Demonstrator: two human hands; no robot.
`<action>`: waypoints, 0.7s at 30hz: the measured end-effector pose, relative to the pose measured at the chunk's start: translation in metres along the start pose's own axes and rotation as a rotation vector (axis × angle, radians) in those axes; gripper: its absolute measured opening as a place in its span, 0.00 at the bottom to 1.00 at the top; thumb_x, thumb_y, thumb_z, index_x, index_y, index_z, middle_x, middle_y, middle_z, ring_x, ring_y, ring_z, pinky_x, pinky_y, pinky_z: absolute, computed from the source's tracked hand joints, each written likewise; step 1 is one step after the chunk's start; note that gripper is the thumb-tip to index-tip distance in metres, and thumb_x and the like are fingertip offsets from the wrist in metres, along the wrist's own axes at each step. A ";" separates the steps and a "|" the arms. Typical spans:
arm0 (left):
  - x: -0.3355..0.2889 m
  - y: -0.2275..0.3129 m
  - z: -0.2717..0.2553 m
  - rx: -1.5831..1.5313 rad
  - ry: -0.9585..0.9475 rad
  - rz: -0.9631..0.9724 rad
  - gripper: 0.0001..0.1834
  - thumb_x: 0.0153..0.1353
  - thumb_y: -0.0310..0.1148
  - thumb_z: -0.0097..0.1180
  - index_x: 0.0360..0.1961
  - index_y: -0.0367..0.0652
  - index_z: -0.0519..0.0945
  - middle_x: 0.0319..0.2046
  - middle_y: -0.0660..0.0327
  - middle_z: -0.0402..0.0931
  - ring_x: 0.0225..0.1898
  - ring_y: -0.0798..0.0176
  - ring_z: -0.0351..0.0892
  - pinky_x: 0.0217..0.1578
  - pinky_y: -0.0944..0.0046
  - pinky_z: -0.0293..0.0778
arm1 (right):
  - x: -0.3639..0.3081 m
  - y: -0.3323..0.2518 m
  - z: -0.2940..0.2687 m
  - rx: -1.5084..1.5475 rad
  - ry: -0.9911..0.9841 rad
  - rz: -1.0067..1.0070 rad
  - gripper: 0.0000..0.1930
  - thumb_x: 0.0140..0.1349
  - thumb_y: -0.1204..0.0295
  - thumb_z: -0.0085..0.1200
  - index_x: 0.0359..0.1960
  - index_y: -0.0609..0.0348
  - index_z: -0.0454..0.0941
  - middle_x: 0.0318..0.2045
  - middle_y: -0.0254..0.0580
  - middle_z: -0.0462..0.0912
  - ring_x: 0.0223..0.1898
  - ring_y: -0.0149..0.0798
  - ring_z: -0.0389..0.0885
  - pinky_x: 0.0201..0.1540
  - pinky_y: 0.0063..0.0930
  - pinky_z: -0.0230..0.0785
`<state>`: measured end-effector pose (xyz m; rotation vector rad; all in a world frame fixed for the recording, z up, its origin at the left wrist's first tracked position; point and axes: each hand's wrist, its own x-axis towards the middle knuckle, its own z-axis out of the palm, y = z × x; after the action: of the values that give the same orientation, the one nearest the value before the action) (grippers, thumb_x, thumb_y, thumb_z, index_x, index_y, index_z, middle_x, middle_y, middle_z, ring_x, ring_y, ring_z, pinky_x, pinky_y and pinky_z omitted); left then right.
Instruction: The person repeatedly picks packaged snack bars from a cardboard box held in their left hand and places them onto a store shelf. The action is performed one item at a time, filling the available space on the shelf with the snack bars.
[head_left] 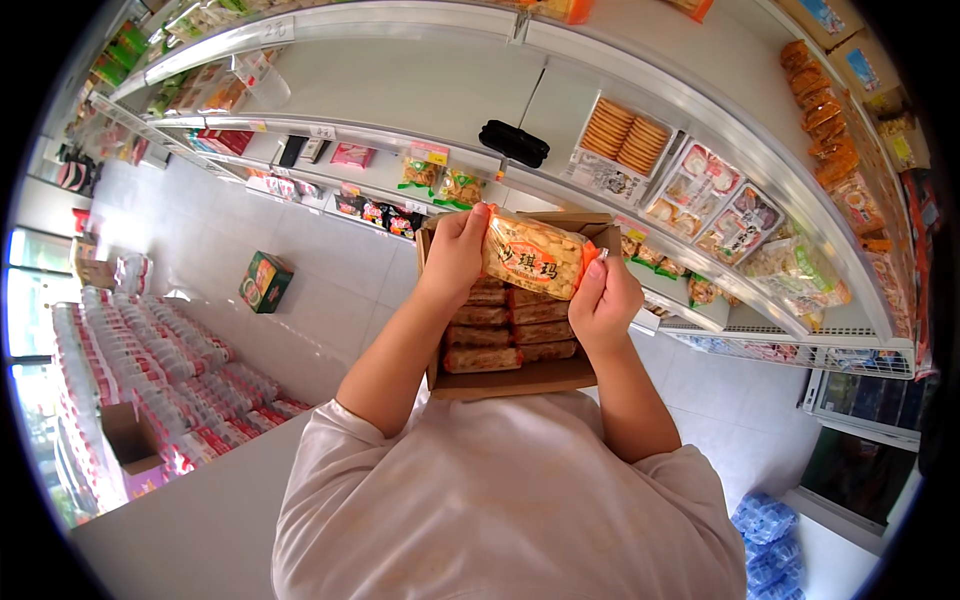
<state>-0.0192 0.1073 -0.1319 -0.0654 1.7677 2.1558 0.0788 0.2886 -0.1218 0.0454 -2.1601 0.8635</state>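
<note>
Between both hands I hold a clear-and-orange packet of puffed pastry (pixel 536 254), label side up. My left hand (pixel 457 250) pinches its left end, thumb on top. At the right end, my right hand (pixel 607 295) grips the orange wrapper edge between thumb and fingers. Under the packet is an open brown cardboard box (pixel 436 375) close to my body. Rows of similar wrapped packets (pixel 480 338) lie inside it; the held packet and my hands hide its far part.
Curved store shelves (pixel 420 90) stretch ahead, bearing a black object (pixel 514 143), biscuit packs (pixel 625 135) and snack bags. Left are stacked bottle packs (pixel 190 380) and a green box (pixel 266 281) on the floor. Blue-wrapped packs (pixel 768 545) stand at lower right.
</note>
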 end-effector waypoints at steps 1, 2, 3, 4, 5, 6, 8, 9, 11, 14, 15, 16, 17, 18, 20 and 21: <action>0.002 -0.002 0.000 -0.041 -0.009 -0.041 0.24 0.77 0.40 0.45 0.29 0.33 0.77 0.20 0.69 0.71 0.21 0.71 0.63 0.24 0.64 0.63 | -0.001 0.002 -0.001 -0.007 -0.001 0.006 0.15 0.73 0.69 0.47 0.26 0.62 0.69 0.16 0.42 0.68 0.17 0.33 0.66 0.22 0.32 0.59; 0.002 -0.003 0.000 -0.081 -0.017 -0.082 0.23 0.77 0.40 0.45 0.29 0.33 0.78 0.19 0.67 0.71 0.20 0.69 0.64 0.24 0.64 0.63 | -0.002 0.003 -0.002 -0.014 -0.002 0.011 0.15 0.73 0.69 0.46 0.26 0.62 0.69 0.16 0.40 0.68 0.17 0.32 0.65 0.21 0.32 0.58; -0.001 -0.003 -0.002 0.153 0.024 0.147 0.21 0.76 0.39 0.46 0.28 0.34 0.78 0.19 0.65 0.71 0.19 0.66 0.66 0.24 0.63 0.65 | -0.002 0.004 -0.001 -0.020 -0.004 0.016 0.15 0.74 0.69 0.46 0.26 0.62 0.70 0.16 0.38 0.69 0.17 0.31 0.65 0.21 0.32 0.58; -0.005 0.001 -0.004 0.387 0.061 0.377 0.20 0.75 0.38 0.48 0.28 0.35 0.77 0.19 0.63 0.71 0.19 0.62 0.67 0.23 0.62 0.66 | -0.004 0.006 -0.001 0.088 0.007 0.161 0.15 0.74 0.69 0.45 0.27 0.62 0.70 0.17 0.36 0.69 0.18 0.30 0.65 0.22 0.31 0.58; -0.009 0.006 -0.004 0.621 0.098 0.607 0.18 0.74 0.36 0.49 0.28 0.36 0.77 0.19 0.60 0.72 0.18 0.59 0.69 0.23 0.61 0.67 | -0.005 0.007 0.000 0.196 0.017 0.306 0.15 0.75 0.69 0.44 0.28 0.62 0.71 0.18 0.33 0.69 0.19 0.28 0.64 0.22 0.30 0.59; -0.010 0.008 -0.002 0.695 0.117 0.797 0.16 0.72 0.35 0.51 0.27 0.36 0.77 0.19 0.58 0.72 0.19 0.55 0.70 0.23 0.60 0.68 | -0.006 0.009 0.001 0.304 0.029 0.451 0.15 0.75 0.69 0.43 0.28 0.63 0.72 0.19 0.31 0.70 0.20 0.26 0.64 0.23 0.29 0.59; -0.014 0.015 -0.004 0.851 0.159 1.180 0.13 0.69 0.32 0.54 0.27 0.36 0.76 0.19 0.54 0.71 0.20 0.47 0.72 0.23 0.56 0.69 | -0.006 0.004 0.004 0.560 0.062 0.706 0.16 0.76 0.69 0.43 0.29 0.63 0.73 0.19 0.29 0.70 0.20 0.25 0.64 0.23 0.27 0.59; -0.016 0.018 -0.003 0.848 0.128 1.203 0.09 0.64 0.29 0.57 0.27 0.37 0.76 0.20 0.54 0.73 0.22 0.42 0.73 0.23 0.54 0.70 | -0.006 -0.001 0.002 0.700 0.087 0.815 0.16 0.76 0.69 0.42 0.29 0.63 0.73 0.19 0.30 0.70 0.20 0.25 0.64 0.23 0.27 0.59; -0.014 0.010 -0.004 0.786 0.140 1.050 0.12 0.68 0.32 0.55 0.27 0.37 0.77 0.20 0.57 0.74 0.20 0.48 0.74 0.23 0.56 0.70 | -0.004 -0.004 0.002 0.641 0.093 0.768 0.15 0.75 0.70 0.43 0.28 0.62 0.73 0.18 0.32 0.69 0.20 0.26 0.65 0.23 0.27 0.59; -0.010 0.010 -0.004 0.435 0.043 0.432 0.18 0.73 0.37 0.51 0.28 0.36 0.77 0.20 0.63 0.75 0.20 0.60 0.74 0.22 0.58 0.69 | -0.006 -0.004 -0.002 0.157 0.048 0.372 0.14 0.73 0.71 0.46 0.27 0.62 0.72 0.16 0.38 0.69 0.17 0.32 0.67 0.20 0.30 0.59; -0.009 0.011 -0.004 0.273 -0.007 0.162 0.20 0.75 0.39 0.49 0.28 0.36 0.77 0.20 0.65 0.75 0.19 0.64 0.74 0.22 0.59 0.69 | -0.007 -0.002 -0.005 0.074 0.032 0.280 0.13 0.72 0.72 0.47 0.26 0.62 0.72 0.16 0.40 0.69 0.16 0.35 0.68 0.20 0.31 0.59; -0.007 0.011 -0.003 0.139 -0.011 0.048 0.22 0.76 0.41 0.48 0.28 0.36 0.76 0.20 0.66 0.74 0.20 0.67 0.73 0.22 0.59 0.68 | -0.006 -0.001 -0.007 -0.010 0.017 0.186 0.13 0.71 0.72 0.48 0.26 0.62 0.72 0.15 0.43 0.69 0.15 0.38 0.68 0.19 0.32 0.59; -0.006 0.010 -0.002 0.005 -0.015 -0.067 0.23 0.77 0.43 0.46 0.28 0.35 0.76 0.20 0.68 0.74 0.21 0.70 0.72 0.22 0.59 0.68 | -0.007 -0.002 -0.008 -0.052 0.001 0.099 0.11 0.69 0.73 0.50 0.26 0.63 0.72 0.16 0.47 0.71 0.15 0.44 0.68 0.19 0.31 0.60; -0.004 0.008 -0.002 -0.130 -0.019 -0.181 0.25 0.78 0.44 0.45 0.28 0.35 0.76 0.20 0.69 0.73 0.21 0.73 0.71 0.22 0.60 0.67 | -0.008 -0.002 -0.007 -0.046 0.014 0.095 0.12 0.69 0.73 0.50 0.26 0.63 0.71 0.16 0.47 0.71 0.14 0.44 0.68 0.19 0.31 0.60; -0.002 0.005 -0.009 0.315 0.009 0.187 0.21 0.75 0.40 0.49 0.26 0.37 0.76 0.18 0.62 0.73 0.18 0.60 0.72 0.21 0.59 0.67 | -0.011 -0.003 -0.006 -0.039 0.041 0.094 0.12 0.69 0.73 0.49 0.25 0.64 0.71 0.16 0.47 0.70 0.14 0.45 0.68 0.19 0.32 0.59; -0.005 0.003 -0.009 0.595 0.073 0.476 0.20 0.74 0.39 0.50 0.26 0.38 0.75 0.18 0.60 0.73 0.17 0.56 0.72 0.21 0.59 0.67 | -0.008 -0.003 -0.006 0.020 0.065 0.202 0.14 0.71 0.72 0.47 0.26 0.64 0.71 0.16 0.42 0.70 0.15 0.39 0.68 0.20 0.30 0.58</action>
<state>-0.0175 0.0967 -0.1299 0.4720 2.5982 1.8082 0.0897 0.2881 -0.1227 -0.1920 -2.1204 0.9872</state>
